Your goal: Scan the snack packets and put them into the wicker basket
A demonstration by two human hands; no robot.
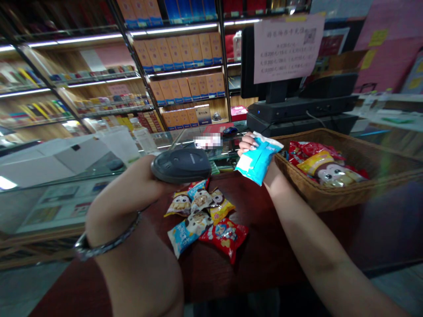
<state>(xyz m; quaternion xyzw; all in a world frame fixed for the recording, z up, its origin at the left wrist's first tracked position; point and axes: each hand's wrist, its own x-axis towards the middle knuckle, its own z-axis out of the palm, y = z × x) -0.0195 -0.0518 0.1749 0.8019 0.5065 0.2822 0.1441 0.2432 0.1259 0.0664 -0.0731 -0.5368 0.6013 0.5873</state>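
From the head camera, the left hand (132, 187) grips a dark grey handheld barcode scanner (181, 165), its fingers (167, 188) curled closed around the underside and mostly hidden behind the body of the scanner. A metal bracelet (107, 235) circles the left wrist. The scanner hovers just above a loose pile of small snack packets (201, 215), with its near edge overlapping the top packets in this view.

The right hand (249, 147) pinches the top corner of a light blue snack packet (256, 160), its fingers (246, 143) closed on the packet, which hangs tilted above the table (264, 259). The right wrist is just beside the rim of a woven wicker basket (330, 193), which holds red, yellow and blue snack packets (325, 165). The table is dark reddish wood, and the pile lies on it between the two forearms.

Behind the table stands a black point-of-sale terminal (297, 105), with a pink paper notice (287, 48) taped to its monitor. A glass display case (66, 193) runs along the left, and shelves of boxed goods (178, 57) fill the back.
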